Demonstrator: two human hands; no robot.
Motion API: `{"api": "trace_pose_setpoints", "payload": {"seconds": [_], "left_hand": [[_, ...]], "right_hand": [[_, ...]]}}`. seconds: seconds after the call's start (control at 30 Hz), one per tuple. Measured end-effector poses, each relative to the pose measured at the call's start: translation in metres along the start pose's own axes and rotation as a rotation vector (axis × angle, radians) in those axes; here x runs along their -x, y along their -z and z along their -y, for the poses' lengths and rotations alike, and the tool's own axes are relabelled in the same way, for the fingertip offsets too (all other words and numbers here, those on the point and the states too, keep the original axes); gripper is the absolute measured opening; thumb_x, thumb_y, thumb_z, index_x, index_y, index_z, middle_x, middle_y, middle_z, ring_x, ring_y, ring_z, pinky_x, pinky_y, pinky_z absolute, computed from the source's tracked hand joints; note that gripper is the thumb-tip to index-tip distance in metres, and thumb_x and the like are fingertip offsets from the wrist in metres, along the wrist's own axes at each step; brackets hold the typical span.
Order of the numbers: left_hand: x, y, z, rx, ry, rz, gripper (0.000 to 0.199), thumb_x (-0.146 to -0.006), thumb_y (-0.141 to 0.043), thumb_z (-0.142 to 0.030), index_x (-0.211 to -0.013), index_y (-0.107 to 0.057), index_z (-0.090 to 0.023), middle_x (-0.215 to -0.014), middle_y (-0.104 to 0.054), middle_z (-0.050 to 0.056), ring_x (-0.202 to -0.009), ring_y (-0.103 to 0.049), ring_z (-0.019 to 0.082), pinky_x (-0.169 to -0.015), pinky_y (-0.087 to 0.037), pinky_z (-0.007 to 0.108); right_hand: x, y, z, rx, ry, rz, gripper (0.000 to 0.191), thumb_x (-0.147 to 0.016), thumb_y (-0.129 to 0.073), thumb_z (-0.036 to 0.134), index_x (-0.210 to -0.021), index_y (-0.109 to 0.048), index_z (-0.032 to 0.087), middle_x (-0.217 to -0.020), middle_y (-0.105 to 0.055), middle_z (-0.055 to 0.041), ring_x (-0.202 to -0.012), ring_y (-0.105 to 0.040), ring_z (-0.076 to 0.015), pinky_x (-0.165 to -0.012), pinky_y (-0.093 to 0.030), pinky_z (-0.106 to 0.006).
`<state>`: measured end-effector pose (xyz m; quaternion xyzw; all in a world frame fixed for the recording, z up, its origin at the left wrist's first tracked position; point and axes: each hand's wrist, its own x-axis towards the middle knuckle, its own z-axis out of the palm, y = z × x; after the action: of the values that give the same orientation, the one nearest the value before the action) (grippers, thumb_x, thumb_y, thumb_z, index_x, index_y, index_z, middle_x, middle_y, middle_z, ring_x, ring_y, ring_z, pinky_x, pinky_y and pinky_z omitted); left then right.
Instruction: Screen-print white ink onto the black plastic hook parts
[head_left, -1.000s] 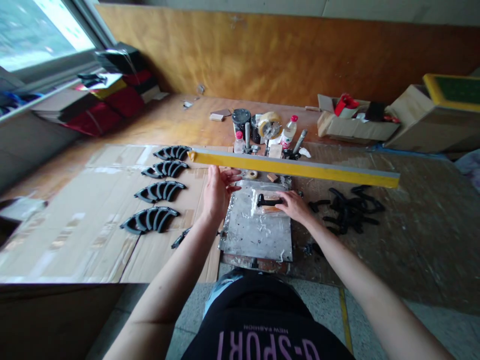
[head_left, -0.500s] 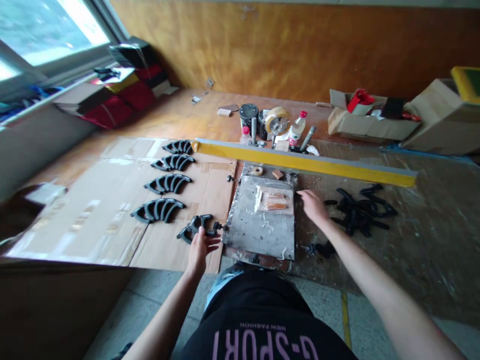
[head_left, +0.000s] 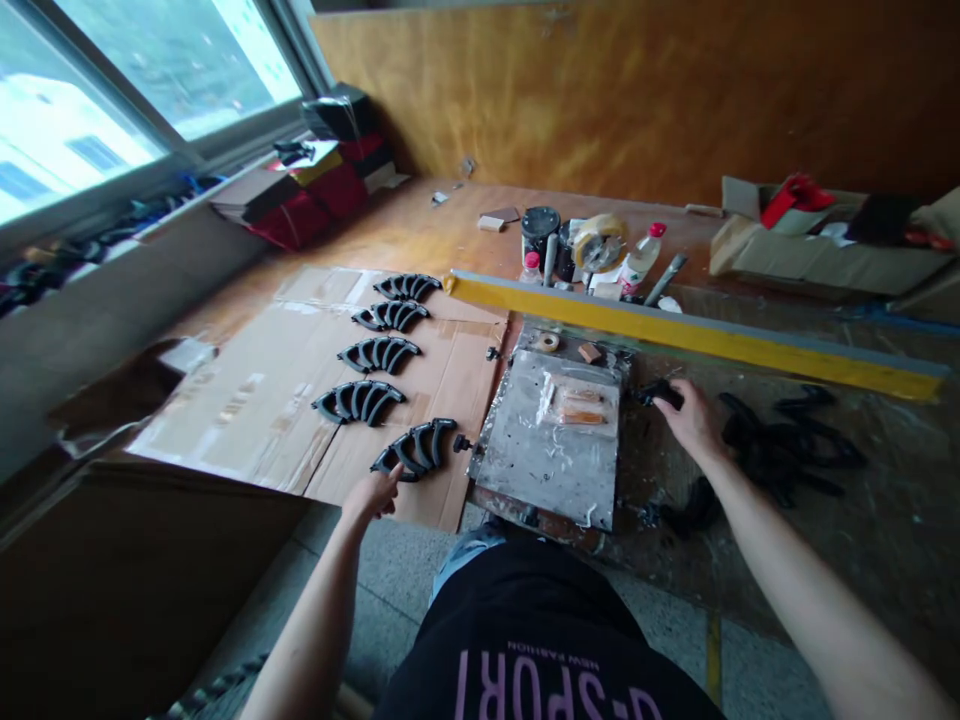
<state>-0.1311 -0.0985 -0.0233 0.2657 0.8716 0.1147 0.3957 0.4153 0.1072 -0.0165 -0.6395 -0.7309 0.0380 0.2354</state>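
My left hand (head_left: pixel 373 493) is at the near edge of the cardboard, its index finger stretched out at the lower end of the nearest row of curved black parts (head_left: pixel 420 447). The finger seems to touch that row; nothing shows in its grasp. My right hand (head_left: pixel 691 420) is right of the metal plate (head_left: pixel 544 472), fingers closed on a dark curved black part (head_left: pixel 663 394). Several more black fan-like rows (head_left: pixel 360 402) lie behind on the cardboard. A loose pile of black parts (head_left: pixel 780 440) lies right of my right hand.
A long yellow bar (head_left: pixel 675 328) crosses the bench behind the plate. Behind it stand a tape roll (head_left: pixel 598 243), a red-capped bottle (head_left: pixel 643 258) and a dark can (head_left: pixel 540 232). A plastic bag (head_left: pixel 577 403) lies on the plate. An open carton (head_left: pixel 825 262) stands back right.
My left hand has drawn back toward me from the nearest row, which now sits as a fuller fan. My right hand now has a black part. The view has shifted left.
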Motion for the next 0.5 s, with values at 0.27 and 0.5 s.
{"api": "trace_pose_setpoints", "payload": {"seconds": [0.27, 0.5], "left_hand": [[0.067, 0.013, -0.193, 0.493, -0.727, 0.055, 0.049, -0.083, -0.052, -0.063, -0.1, -0.06, -0.018, -0.06, -0.063, 0.0, -0.047, -0.055, 0.011, -0.047, -0.044, 0.02], [0.131, 0.006, -0.292, 0.845, -0.994, 0.069, 0.054, -0.094, -0.036, -0.058, -0.08, -0.062, -0.013, -0.048, -0.054, 0.0, -0.039, -0.046, 0.009, -0.041, -0.037, 0.019]], "right_hand": [[0.015, -0.021, 0.128, -0.015, 0.484, 0.221, 0.043, -0.098, -0.035, 0.024, -0.139, -0.048, 0.019, -0.111, -0.059, -0.0118, -0.1, -0.055, -0.0242, -0.087, -0.044, -0.036], [0.018, -0.036, 0.146, 0.031, 0.528, 0.195, 0.04, -0.094, -0.047, 0.021, -0.132, -0.056, 0.018, -0.102, -0.063, -0.0123, -0.099, -0.051, -0.0264, -0.088, -0.042, -0.04]]}}
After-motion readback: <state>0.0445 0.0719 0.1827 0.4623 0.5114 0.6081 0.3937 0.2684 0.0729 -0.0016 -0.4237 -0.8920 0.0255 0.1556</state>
